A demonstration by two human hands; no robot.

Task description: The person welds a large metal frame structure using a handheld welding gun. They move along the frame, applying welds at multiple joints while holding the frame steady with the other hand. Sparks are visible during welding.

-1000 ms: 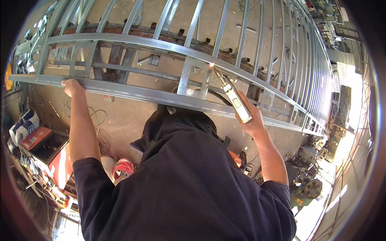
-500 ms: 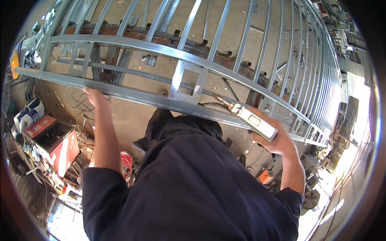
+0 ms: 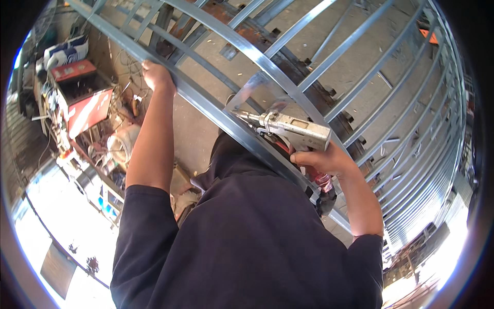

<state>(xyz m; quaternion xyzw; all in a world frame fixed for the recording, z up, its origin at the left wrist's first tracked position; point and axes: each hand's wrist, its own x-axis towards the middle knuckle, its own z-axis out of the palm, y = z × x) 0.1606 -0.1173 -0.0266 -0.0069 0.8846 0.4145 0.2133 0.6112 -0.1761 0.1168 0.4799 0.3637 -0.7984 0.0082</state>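
Gripping a boxy metal tool (image 3: pixel 298 131), the right hand (image 3: pixel 329 160) is wrapped around its lower part, below the body. The tool's narrow nozzle (image 3: pixel 244 114) points left, its tip just beside the near rail (image 3: pixel 216 114) of a large metal frame; whether they touch cannot be told. The left hand (image 3: pixel 158 79) is curled against the outer edge of that rail, farther up and to the left; how far its fingers wrap around, and whether it grips, cannot be told. Near the nozzle, a thin plate (image 3: pixel 246 92) spans between the near rail and a second rail (image 3: pixel 262 60). Long bars (image 3: pixel 300 28) run outward from the second rail, above a rusty beam (image 3: pixel 324 100). Beyond the left arm stand a red box (image 3: pixel 88 109) and, behind it, a blue and white bag (image 3: pixel 68 53).
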